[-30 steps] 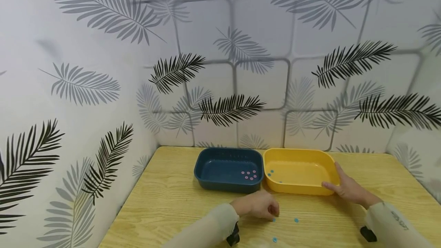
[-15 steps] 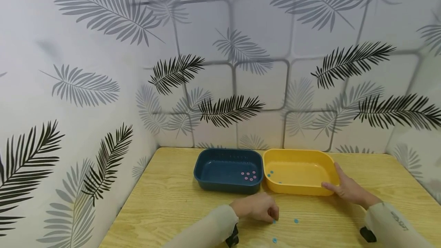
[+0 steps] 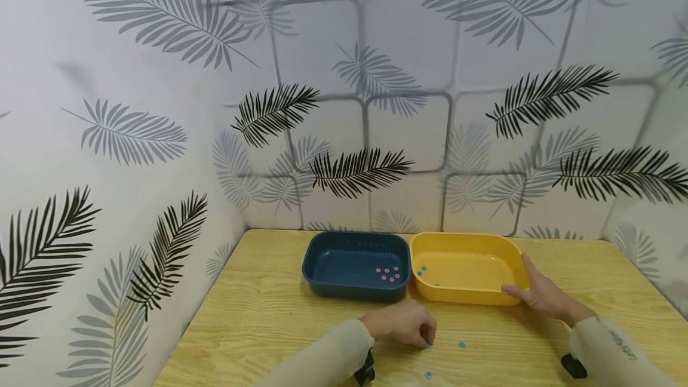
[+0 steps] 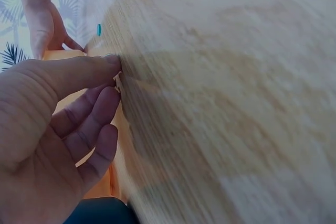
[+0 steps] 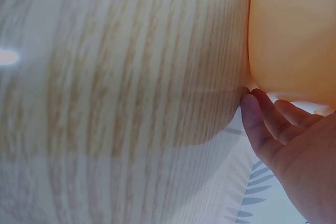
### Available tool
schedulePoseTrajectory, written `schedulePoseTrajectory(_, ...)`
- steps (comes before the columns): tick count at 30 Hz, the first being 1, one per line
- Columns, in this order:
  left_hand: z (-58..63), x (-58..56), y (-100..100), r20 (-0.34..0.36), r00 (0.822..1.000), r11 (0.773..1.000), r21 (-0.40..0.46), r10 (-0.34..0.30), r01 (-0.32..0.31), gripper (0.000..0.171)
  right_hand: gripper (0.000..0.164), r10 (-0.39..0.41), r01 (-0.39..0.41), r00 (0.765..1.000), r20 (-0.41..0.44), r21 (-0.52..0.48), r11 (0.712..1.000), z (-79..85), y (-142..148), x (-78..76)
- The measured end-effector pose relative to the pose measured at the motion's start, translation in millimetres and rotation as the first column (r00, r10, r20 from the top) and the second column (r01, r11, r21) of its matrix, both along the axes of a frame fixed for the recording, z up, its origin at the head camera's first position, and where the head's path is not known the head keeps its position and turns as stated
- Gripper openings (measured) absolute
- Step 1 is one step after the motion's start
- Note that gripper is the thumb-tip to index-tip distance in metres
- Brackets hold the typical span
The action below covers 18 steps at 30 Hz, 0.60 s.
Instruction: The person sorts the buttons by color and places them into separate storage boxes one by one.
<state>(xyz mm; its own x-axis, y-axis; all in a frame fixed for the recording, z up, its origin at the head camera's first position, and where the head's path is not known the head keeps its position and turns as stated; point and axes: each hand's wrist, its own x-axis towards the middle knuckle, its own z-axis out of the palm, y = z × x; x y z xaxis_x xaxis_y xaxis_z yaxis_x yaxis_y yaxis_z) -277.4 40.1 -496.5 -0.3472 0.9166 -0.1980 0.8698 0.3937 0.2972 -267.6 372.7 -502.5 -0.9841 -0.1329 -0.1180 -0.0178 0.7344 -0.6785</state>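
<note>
My left hand (image 3: 404, 322) is low over the table, its thumb and index finger pinching at a small blue button (image 3: 428, 346); the fingertips mostly hide it. In the left wrist view the other fingers of that left hand (image 4: 58, 114) curl loosely. Two more blue buttons lie on the wood, one to the right (image 3: 462, 344) and another nearer me (image 3: 428, 375). My right hand (image 3: 547, 295) rests against the right end of a yellow tray (image 3: 467, 295), thumb at its front corner, fingers fairly straight along the side. Three blue buttons (image 3: 424, 268) lie inside that tray.
A dark blue tray (image 3: 352, 291) stands directly left of the yellow one, holding several pink buttons (image 3: 387, 270) at its right end. Both trays are near the back of the wooden table (image 3: 258, 303), before a leaf-patterned wall (image 3: 333, 130).
Almost nothing differs. My left hand stays at the same button with only tiny finger shifts, and my right hand keeps its place on the yellow tray.
</note>
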Motion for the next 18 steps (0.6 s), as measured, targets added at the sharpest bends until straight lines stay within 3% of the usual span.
schedulePoseTrajectory(12,2.2,-1.0,-5.3,0.079,0.993,0.993,0.073,0.084,-0.09,0.01,0.108,-0.001,0.001,1.0,-0.014,0.003,1.0,-1.1,0.3,-1.2)
schedulePoseTrajectory(18,6.8,-2.5,-7.9,0.145,0.98,0.983,0.101,0.139,-0.154,0.007,0.108,0.001,-0.001,1.0,-0.022,-0.002,1.0,-1.4,0.0,-0.5)
